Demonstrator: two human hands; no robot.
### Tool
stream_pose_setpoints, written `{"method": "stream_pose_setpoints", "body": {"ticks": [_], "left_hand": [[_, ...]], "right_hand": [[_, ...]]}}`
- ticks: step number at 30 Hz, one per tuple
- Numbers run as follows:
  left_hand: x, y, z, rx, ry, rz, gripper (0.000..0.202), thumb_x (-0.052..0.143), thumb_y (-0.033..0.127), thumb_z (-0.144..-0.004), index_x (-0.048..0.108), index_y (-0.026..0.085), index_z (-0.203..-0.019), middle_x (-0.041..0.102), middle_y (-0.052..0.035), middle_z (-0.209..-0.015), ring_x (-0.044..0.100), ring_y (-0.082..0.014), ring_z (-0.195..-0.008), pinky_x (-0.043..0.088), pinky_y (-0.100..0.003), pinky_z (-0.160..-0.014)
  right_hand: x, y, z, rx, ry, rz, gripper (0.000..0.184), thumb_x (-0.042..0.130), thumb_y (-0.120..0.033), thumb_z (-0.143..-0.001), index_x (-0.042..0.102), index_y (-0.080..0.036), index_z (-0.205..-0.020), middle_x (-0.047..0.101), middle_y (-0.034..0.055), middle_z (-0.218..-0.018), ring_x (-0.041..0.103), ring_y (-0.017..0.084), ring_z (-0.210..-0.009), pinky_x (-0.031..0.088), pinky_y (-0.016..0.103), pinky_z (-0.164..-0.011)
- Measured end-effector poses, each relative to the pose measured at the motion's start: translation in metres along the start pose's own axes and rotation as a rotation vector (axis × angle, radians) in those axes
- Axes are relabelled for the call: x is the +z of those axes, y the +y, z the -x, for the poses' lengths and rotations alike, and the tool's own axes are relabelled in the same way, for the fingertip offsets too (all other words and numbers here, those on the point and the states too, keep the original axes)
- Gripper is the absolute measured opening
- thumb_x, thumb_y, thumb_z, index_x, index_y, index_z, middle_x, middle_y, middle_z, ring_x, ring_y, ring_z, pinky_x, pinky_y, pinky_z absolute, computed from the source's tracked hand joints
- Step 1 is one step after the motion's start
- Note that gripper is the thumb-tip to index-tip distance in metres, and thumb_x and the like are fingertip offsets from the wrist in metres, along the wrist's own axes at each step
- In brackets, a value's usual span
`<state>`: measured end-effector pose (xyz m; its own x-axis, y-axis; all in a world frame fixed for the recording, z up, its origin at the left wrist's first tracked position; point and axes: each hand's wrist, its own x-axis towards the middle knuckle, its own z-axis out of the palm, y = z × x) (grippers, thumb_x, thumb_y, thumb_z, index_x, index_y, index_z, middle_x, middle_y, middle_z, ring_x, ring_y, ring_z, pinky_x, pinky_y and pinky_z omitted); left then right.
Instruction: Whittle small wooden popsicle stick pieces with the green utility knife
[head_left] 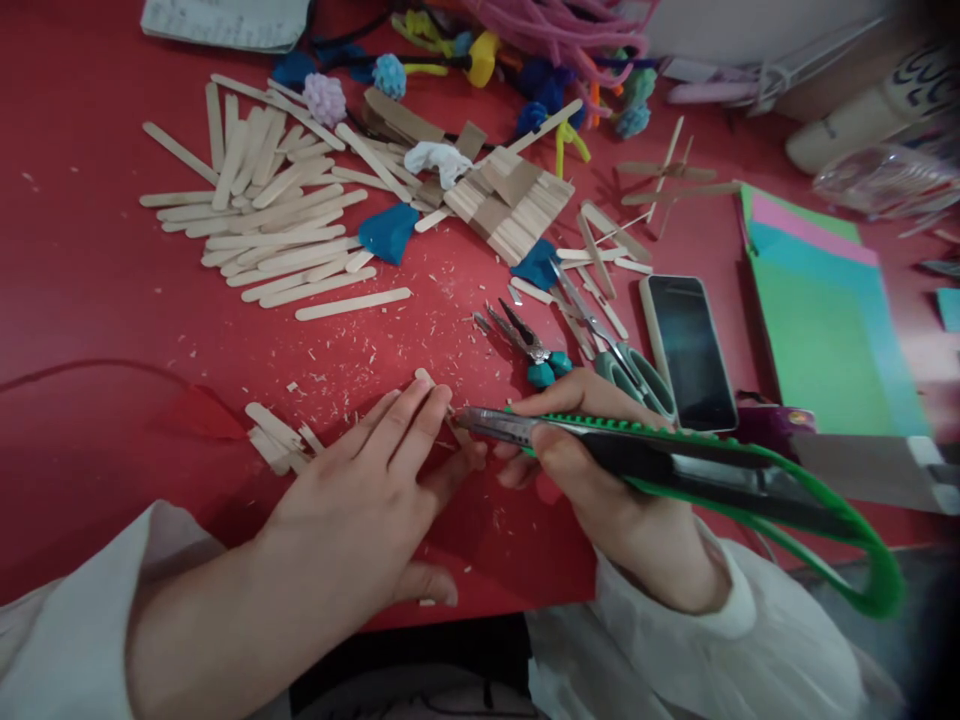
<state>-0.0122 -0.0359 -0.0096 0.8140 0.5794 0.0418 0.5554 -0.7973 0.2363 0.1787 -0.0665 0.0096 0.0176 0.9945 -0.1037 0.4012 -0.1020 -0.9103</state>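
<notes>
My right hand (600, 470) grips a green and black utility knife (675, 465), its blade pointing left toward my left hand. The fingers of my left hand (375, 470) lie flat and pressed down on a wooden craft stick (426, 378) on the red table (75, 300). The blade tip sits just beside the fingertips, over the stick. Short cut pieces of stick (274, 435) lie to the left of my left hand, and wood shavings are scattered around.
A heap of craft sticks (262, 215) lies at the back left, a glued stick panel (510, 205) behind centre. Small pliers (529, 345), scissors (615, 350) and a phone (690, 350) lie to the right, coloured paper sheets (825, 320) beyond. Pipe cleaners and pompoms (525, 50) crowd the far edge.
</notes>
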Motion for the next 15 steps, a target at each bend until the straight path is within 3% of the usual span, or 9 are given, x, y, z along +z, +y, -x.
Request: {"method": "stream_pose_setpoints", "body": {"ticks": [7, 13, 15], "left_hand": [[0.002, 0.004, 0.003, 0.002, 0.045, -0.108, 0.075, 0.063, 0.072, -0.055, 0.065, 0.024, -0.112, 0.057, -0.0145, -0.126, 0.048, -0.0317, -0.115, 0.043, -0.04, -0.092], [0.007, 0.003, 0.003, 0.006, 0.088, -0.115, 0.071, 0.063, 0.071, -0.057, 0.065, 0.024, -0.11, 0.059, -0.0114, -0.12, 0.049, -0.0284, -0.112, 0.04, -0.038, -0.095], [0.007, 0.004, 0.003, 0.013, 0.104, -0.114, 0.072, 0.062, 0.072, -0.057, 0.065, 0.024, -0.111, 0.06, -0.0105, -0.118, 0.049, -0.0277, -0.112, 0.038, -0.038, -0.096]], "right_hand": [[0.005, -0.01, 0.003, -0.193, 0.02, 0.365, 0.009, 0.051, -0.018, -0.079, 0.055, -0.023, -0.086, 0.063, -0.0035, -0.061, 0.06, 0.011, -0.047, 0.047, 0.02, -0.044], [0.003, -0.011, -0.001, -0.54, -0.057, 0.409, 0.02, 0.05, -0.008, -0.071, 0.053, -0.024, -0.083, 0.06, -0.0033, -0.053, 0.055, 0.012, -0.041, 0.045, 0.021, -0.041], [0.002, -0.01, -0.002, -0.432, -0.036, 0.356, 0.017, 0.053, -0.012, -0.068, 0.054, -0.026, -0.077, 0.06, -0.0032, -0.052, 0.056, 0.013, -0.042, 0.047, 0.023, -0.043]]}}
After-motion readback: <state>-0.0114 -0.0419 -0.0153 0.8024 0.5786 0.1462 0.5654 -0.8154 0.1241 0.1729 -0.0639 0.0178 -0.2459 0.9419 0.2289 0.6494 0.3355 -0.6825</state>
